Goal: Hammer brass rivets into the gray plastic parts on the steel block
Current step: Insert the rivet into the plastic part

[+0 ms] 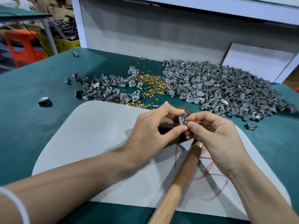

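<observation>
While a small scatter of gray parts [105, 89] and the loose brass rivets [152, 85] wait beyond the steel block [164, 129] to its left, the left hand [153, 126] pinches one gray plastic part [181, 119] between thumb and forefinger just above the block. The right hand [215, 135] pinches a single rivet [186, 122] at the part's hole. The rivet should probably go in straight and sit fully before the part is set flat on the block, or the blow may bend it. The hammer [179, 172] lies nearer than the block, its head hidden under the right hand and ungripped. Right of the block spreads the big heap [218, 88].
</observation>
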A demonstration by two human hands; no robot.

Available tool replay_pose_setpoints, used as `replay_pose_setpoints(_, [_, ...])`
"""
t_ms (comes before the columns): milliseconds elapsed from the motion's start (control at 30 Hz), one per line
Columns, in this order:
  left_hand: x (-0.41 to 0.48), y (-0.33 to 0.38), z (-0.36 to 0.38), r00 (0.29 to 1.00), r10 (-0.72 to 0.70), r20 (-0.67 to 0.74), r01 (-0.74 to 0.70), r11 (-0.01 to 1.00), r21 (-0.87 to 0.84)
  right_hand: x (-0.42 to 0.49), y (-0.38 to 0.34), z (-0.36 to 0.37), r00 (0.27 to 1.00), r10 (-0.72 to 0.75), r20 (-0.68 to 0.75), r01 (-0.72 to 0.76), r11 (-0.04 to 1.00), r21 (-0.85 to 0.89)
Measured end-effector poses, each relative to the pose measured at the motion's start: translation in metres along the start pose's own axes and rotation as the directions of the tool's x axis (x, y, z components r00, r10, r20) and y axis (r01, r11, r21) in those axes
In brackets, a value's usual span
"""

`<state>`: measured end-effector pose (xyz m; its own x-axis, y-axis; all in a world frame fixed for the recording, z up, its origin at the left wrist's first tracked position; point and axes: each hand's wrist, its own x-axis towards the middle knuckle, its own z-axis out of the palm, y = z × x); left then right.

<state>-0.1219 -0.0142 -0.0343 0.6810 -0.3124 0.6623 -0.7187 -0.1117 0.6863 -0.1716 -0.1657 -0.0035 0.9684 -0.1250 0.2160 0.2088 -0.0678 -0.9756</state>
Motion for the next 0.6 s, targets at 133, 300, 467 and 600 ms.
replay_pose_setpoints(133, [0.0005, 0.0023, -0.0009, 1.0, 0.016, -0.018, -0.016, 1.0, 0.013, -0.0007, -0.0012, 0.0008, 1.0, -0.01, 0.002, 0.01, 1.0, 0.0])
replay_pose_setpoints(300, [-0.0001, 0.0036, -0.0002, 1.0, 0.018, -0.003, -0.017, 0.999, 0.032, -0.0011, -0.0014, -0.0007, 0.999, -0.037, 0.025, 0.039, 0.996, -0.078])
replay_pose_setpoints(467, [0.0019, 0.0013, 0.0002, 1.0, 0.014, -0.024, -0.012, 0.998, 0.068, -0.001, -0.0012, 0.0005, 0.996, -0.073, 0.059, 0.08, 0.988, -0.13])
replay_pose_setpoints(600, [0.0029, 0.001, 0.0003, 1.0, 0.013, -0.023, -0.012, 0.998, 0.062, -0.0008, -0.0001, 0.0023, 0.995, -0.087, 0.038, 0.092, 0.986, -0.137])
